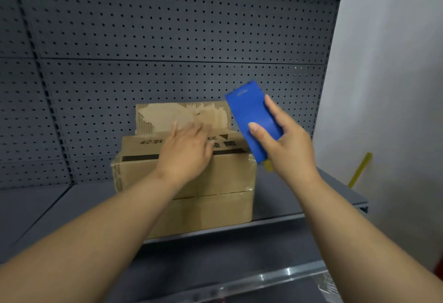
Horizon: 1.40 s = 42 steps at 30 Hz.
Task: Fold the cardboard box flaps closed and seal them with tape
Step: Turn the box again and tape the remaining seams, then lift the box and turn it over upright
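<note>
A brown cardboard box (215, 182) stands on a dark grey shelf (282, 197). Its near flap lies folded down, printed with black characters. The far flap (167, 115) stands upright, its paper layer torn. My left hand (187, 151) rests flat on the folded flap, fingers spread and blurred. My right hand (287, 144) holds a blue tape dispenser (251, 115) tilted above the box's right corner. A bit of yellowish tape (268, 166) sticks out at the dispenser's lower end.
A grey pegboard panel (167, 38) backs the shelf. A white wall (388, 86) stands to the right, with a yellow strip (359, 169) on it. A lower shelf edge with a clear plastic rail (263, 278) runs below.
</note>
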Motion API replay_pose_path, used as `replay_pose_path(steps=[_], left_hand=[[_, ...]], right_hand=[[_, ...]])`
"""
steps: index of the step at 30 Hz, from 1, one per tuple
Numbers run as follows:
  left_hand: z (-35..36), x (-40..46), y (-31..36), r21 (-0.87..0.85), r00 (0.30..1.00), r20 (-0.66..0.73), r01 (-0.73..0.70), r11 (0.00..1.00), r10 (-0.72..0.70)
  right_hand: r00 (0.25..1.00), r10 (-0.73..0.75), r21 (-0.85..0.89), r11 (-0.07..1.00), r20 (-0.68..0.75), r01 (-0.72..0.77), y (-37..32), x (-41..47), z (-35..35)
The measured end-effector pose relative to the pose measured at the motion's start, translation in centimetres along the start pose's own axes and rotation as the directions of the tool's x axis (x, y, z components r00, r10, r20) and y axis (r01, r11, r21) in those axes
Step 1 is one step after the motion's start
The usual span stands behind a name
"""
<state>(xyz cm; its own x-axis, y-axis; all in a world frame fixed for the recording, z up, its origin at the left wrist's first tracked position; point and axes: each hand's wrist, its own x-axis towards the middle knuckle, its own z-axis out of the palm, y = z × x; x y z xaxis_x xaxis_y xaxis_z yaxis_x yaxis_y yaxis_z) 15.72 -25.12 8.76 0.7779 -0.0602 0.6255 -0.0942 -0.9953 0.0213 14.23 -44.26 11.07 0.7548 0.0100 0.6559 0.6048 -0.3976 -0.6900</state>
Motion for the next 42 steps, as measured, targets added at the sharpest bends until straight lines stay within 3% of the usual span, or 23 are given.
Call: replay_pose_path(steps=[6,9,13,17,25,34,42], left_hand=[[0.9,3.0,3.1,0.099,0.970,0.234,-0.092,0.991,0.067],[1.2,4.3,3.1,0.096,0.956,0.292,-0.076,0.993,0.045],[2.2,5.8,2.9,0.079,0.921,0.389,-0.061,0.995,0.025],[2.7,7.3,3.1,0.046,0.856,0.516,-0.071,0.996,0.037],[3.9,9.2,1.1,-0.013,0.795,0.604,-0.070,0.997,0.064],[4.5,8.4,0.4,-0.058,0.829,0.560,0.028,0.998,0.010],[4.2,7.9,1.1,-0.069,0.853,0.522,0.067,0.995,-0.021]], right_hand=[[1.000,0.016,-0.293,0.956,0.022,-0.009,4.7,3.7,-2.3],[0.998,0.052,-0.485,0.874,0.045,-0.024,7.5,5.0,-2.4],[0.982,0.179,-0.631,0.769,0.055,-0.105,11.2,6.1,-1.7],[0.959,0.256,-0.732,0.675,0.117,-0.091,15.0,6.3,-0.4],[0.907,0.326,-0.771,0.637,0.268,-0.001,21.0,7.1,2.7],[0.795,0.354,-0.749,0.637,0.493,0.181,25.6,7.1,4.4],[0.772,0.366,-0.801,0.522,0.520,0.293,27.5,7.9,4.6]])
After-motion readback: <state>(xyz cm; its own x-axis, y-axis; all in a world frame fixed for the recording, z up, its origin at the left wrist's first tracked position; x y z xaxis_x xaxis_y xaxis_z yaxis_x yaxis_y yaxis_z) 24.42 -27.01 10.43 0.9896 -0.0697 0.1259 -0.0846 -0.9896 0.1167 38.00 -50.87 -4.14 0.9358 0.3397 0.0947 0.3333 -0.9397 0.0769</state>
